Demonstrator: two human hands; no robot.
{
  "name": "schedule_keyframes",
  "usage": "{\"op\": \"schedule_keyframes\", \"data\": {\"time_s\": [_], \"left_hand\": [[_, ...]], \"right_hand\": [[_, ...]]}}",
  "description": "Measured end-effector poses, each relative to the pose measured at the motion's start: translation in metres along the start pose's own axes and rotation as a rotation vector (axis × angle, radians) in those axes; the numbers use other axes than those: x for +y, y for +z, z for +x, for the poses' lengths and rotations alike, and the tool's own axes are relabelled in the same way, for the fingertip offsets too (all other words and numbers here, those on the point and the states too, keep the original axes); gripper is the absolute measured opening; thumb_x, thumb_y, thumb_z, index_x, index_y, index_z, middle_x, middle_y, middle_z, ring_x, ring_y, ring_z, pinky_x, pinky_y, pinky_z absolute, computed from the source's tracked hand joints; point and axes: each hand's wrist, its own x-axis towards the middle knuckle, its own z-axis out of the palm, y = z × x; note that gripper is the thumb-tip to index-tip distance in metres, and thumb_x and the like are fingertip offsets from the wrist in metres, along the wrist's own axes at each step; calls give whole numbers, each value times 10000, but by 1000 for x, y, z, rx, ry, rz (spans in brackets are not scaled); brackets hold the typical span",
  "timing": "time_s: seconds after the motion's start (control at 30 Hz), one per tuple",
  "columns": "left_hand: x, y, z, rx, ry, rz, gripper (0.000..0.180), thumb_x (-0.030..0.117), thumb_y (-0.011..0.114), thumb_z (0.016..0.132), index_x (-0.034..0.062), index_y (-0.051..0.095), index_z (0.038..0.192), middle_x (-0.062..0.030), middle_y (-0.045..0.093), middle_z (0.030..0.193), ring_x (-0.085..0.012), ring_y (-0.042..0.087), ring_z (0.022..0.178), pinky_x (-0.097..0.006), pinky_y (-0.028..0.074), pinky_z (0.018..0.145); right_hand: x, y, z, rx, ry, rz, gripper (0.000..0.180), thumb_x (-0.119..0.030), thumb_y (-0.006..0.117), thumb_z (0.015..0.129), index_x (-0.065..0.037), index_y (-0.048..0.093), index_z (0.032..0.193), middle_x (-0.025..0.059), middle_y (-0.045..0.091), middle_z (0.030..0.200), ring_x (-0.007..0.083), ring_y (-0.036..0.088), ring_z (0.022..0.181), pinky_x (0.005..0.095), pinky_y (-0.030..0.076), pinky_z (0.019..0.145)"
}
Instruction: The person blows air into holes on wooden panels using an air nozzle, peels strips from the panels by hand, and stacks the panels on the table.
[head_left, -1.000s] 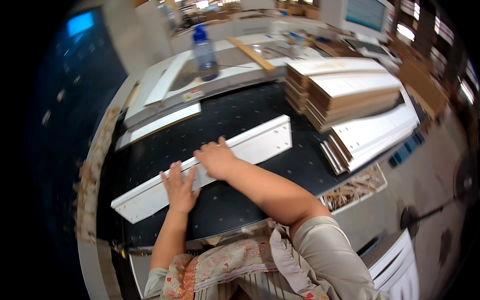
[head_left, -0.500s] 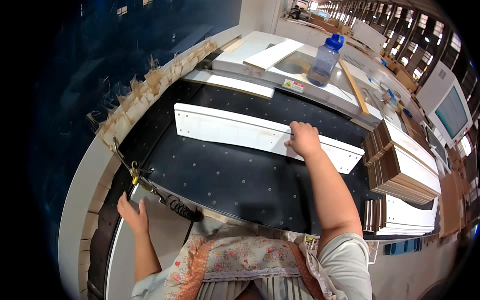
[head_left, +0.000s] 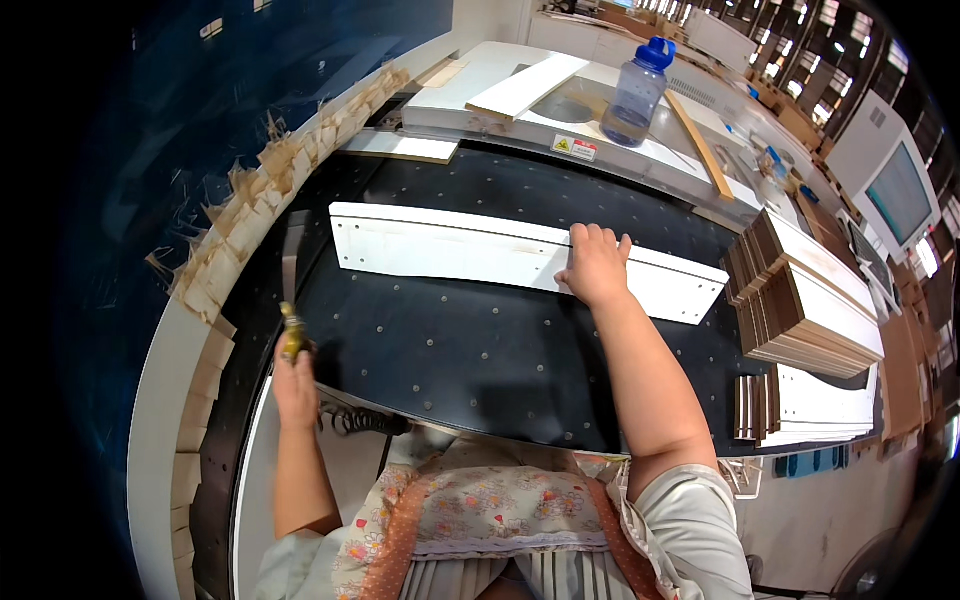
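Note:
My right hand grips a long white board, its fingers across the groove near the top edge and the thumb on its face. Small holes mark both ends of this board, which lies across the black table dotted with small studs. At the table's left front corner, my left hand is closed around a brass-yellow air blow gun. The gun is blurred, with its thin nozzle pointing up and away. A black coiled hose hangs beside that hand, below the table edge.
To the right stand stacked white panels and shorter notched pieces. Behind are a blue-capped water bottle, a loose white strip and a monitor. A frayed strip curtain borders the left. Another white strip lies at the back.
My left hand has risen and taken hold of the air blow gun, lifting its nozzle. The back white strip has shifted left toward the curtain. My right hand stays on the board.

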Motion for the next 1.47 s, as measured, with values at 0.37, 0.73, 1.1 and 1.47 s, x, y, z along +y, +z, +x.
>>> {"op": "schedule_keyframes", "data": {"time_s": [0.37, 0.73, 1.1, 1.47], "left_hand": [[106, 105, -7, -703, 11, 618, 248, 260, 457, 899, 37, 451, 1007, -191, 606, 810, -384, 582, 760, -472, 450, 658], [42, 32, 25, -289, -155, 715, 275, 278, 426, 917, 16, 437, 1000, -242, 597, 799, -425, 565, 779, -497, 432, 666], [33, 13, 35, -278, -207, 634, 319, 299, 419, 918, -10, 445, 997, -255, 588, 829, -427, 556, 816, -488, 429, 693], [14, 0, 49, -275, -242, 624, 321, 301, 451, 910, -4, 449, 1012, -246, 580, 849, -420, 541, 844, -459, 418, 715]], "right_hand": [[4, 3, 5, 18, -23, 49, 647, -231, 802, 565, -87, 495, 1117, 80, 527, 1097, 279, 450, 1100, 542, 231, 1009], [0, -3, -4, 25, -46, 61, 625, -214, 795, 569, -74, 496, 1100, 83, 518, 1074, 273, 447, 1090, 550, 224, 1017], [7, 4, -3, 79, -69, 36, 640, -232, 799, 556, -75, 498, 1098, 75, 526, 1054, 262, 455, 1065, 518, 243, 1002], [5, 5, -1, 50, -65, 33, 695, -251, 813, 541, -69, 489, 1128, 86, 530, 1069, 276, 451, 1071, 516, 250, 993]]}}
